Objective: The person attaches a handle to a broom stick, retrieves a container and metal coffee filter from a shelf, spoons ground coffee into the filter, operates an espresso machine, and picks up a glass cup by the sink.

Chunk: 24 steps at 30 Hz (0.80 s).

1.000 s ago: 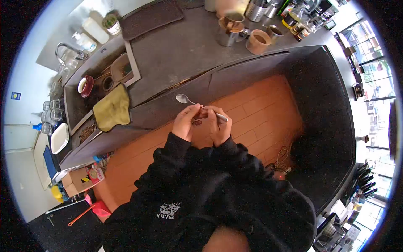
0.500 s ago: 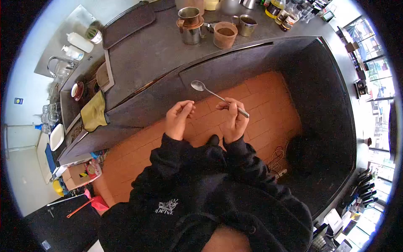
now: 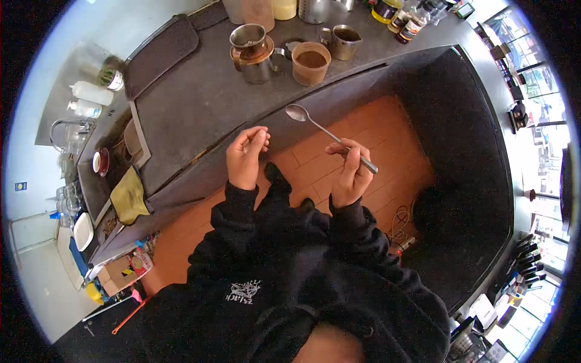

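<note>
Metal spoon (image 3: 325,131) pinched in its fingers, the right hand (image 3: 351,172) hovers near the left hand (image 3: 246,160), fingertips drawn together.

Bright windows line the right, beyond an orange tiled floor (image 3: 315,163).

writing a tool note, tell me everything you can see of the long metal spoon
The long silver-grey metal spoon has an oval bowl and a slim handle, broader at its end. It slants in mid-air, bowl highest in the view, gripped by the bare right hand near the handle's end. The bare left hand is apart from it.
</note>
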{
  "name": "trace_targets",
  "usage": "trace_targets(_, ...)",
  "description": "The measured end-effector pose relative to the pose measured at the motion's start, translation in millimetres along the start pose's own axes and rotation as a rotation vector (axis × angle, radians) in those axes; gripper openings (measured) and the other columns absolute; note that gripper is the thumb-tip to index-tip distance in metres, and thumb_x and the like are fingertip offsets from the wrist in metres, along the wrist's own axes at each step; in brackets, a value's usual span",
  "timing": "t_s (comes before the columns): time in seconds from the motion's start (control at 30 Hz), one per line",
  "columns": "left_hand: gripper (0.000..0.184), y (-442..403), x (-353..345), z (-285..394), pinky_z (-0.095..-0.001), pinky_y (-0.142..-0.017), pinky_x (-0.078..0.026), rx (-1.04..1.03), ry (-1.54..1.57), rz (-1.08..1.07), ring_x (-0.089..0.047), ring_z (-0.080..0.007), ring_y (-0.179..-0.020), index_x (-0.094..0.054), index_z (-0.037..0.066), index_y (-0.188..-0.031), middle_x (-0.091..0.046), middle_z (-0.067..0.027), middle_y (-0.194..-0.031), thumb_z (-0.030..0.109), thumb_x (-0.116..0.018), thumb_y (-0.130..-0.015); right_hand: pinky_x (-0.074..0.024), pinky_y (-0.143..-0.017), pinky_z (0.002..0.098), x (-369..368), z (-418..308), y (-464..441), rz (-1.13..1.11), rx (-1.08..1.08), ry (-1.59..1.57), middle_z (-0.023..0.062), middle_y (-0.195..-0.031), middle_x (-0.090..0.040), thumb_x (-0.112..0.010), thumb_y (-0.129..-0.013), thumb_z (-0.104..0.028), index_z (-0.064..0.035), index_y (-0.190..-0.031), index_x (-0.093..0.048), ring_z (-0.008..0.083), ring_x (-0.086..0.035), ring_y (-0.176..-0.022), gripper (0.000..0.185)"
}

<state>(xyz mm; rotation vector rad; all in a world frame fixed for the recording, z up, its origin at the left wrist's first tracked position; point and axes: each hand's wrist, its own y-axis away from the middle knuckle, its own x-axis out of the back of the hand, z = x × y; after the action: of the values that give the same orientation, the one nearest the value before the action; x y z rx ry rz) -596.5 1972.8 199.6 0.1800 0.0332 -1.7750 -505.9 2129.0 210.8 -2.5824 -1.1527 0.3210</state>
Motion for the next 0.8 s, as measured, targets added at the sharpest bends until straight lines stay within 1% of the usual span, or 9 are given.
trace_targets(0.13,0.018,-47,4,12,-0.0221,-0.063,-0.043,-0.040,0.015,0.042,-0.052,-0.0084,-0.070,-0.059,0.000,-0.093,-0.058,-0.0029,-0.080,0.017,-0.056,-0.086,-0.0476,-0.070,0.0335,-20,8,-38,0.028,0.041,-0.036,0.0159,-0.079,-0.060,-0.033,-0.095,-0.021,0.0052,-0.096,-0.050,0.0216,-0.059,-0.073,0.031)
trace_targets(0.27,0.018,-86,14,19,-0.0217,-0.062,-0.043,-0.095,0.048,0.056,-0.052,-0.0080,-0.068,-0.056,0.000,-0.095,-0.056,-0.0020,-0.079,0.015,-0.057,-0.085,-0.0473,-0.070,0.0325,-46,15,-73,0.068,0.055,-0.016,0.0164,-0.081,-0.060,-0.034,-0.095,-0.023,0.0049,-0.096,-0.049,0.0217,-0.059,-0.072,0.032)
trace_targets(0.33,0.025,-102,18,20,-0.0213,-0.060,-0.043,-0.129,0.027,0.072,-0.051,-0.0074,-0.067,-0.051,0.000,-0.100,-0.055,-0.0025,-0.084,0.016,-0.060,-0.083,-0.0473,-0.069,0.0322,-57,18,-86,0.077,0.055,-0.014,0.0165,-0.080,-0.059,-0.034,-0.095,-0.023,0.0049,-0.096,-0.050,0.0218,-0.059,-0.072,0.032)
trace_targets(0.37,0.025,-109,19,20,-0.0213,-0.060,-0.043,-0.127,0.031,0.074,-0.051,-0.0074,-0.067,-0.051,0.000,-0.100,-0.055,-0.0025,-0.084,0.016,-0.060,-0.083,-0.0474,-0.068,0.0321,-62,21,-92,0.083,0.068,-0.011,0.0164,-0.080,-0.059,-0.034,-0.095,-0.023,0.0049,-0.096,-0.050,0.0216,-0.059,-0.071,0.032)
trace_targets(0.43,0.030,-120,19,21,-0.0207,-0.055,-0.042,-0.134,0.003,0.110,-0.051,-0.0065,-0.064,-0.049,0.000,-0.104,-0.054,-0.0040,-0.091,0.018,-0.061,-0.083,-0.0474,-0.068,0.0319,-68,26,-101,0.086,0.071,-0.001,0.0163,-0.080,-0.060,-0.034,-0.095,-0.023,0.0049,-0.096,-0.050,0.0214,-0.059,-0.071,0.032)
trace_targets(0.63,0.034,-135,13,28,-0.0193,-0.049,-0.039,-0.040,0.013,0.072,-0.050,-0.0058,-0.059,-0.049,0.000,-0.107,-0.053,-0.0046,-0.094,0.022,-0.060,-0.084,-0.0471,-0.066,0.0306,-71,27,-128,0.088,0.035,0.094,0.0142,-0.076,-0.059,-0.033,-0.095,-0.024,0.0047,-0.094,-0.050,0.0196,-0.058,-0.068,0.034)
trace_targets(0.67,0.034,-137,12,27,-0.0193,-0.049,-0.039,-0.035,0.015,0.083,-0.050,-0.0058,-0.059,-0.049,0.000,-0.107,-0.053,-0.0046,-0.094,0.022,-0.060,-0.084,-0.0467,-0.065,0.0299,-69,28,-133,0.081,0.064,0.108,0.0132,-0.074,-0.059,-0.032,-0.095,-0.024,0.0044,-0.093,-0.051,0.0187,-0.057,-0.067,0.034)
trace_targets(0.77,0.032,-142,11,26,-0.0185,-0.049,-0.037,0.026,-0.020,0.100,-0.049,-0.0054,-0.059,-0.051,0.000,-0.105,-0.055,-0.0042,-0.090,0.025,-0.058,-0.085,-0.0460,-0.062,0.0286,-66,32,-150,0.069,0.100,0.135,0.0116,-0.071,-0.058,-0.031,-0.095,-0.024,0.0039,-0.091,-0.051,0.0174,-0.056,-0.063,0.034)
trace_targets(0.8,0.031,-144,12,25,-0.0188,-0.049,-0.037,0.020,-0.060,0.080,-0.049,-0.0057,-0.059,-0.052,0.001,-0.105,-0.056,-0.0040,-0.088,0.025,-0.055,-0.086,-0.0456,-0.060,0.0280,-63,33,-154,0.077,0.108,0.149,0.0109,-0.069,-0.057,-0.031,-0.095,-0.023,0.0037,-0.090,-0.051,0.0169,-0.056,-0.061,0.034)
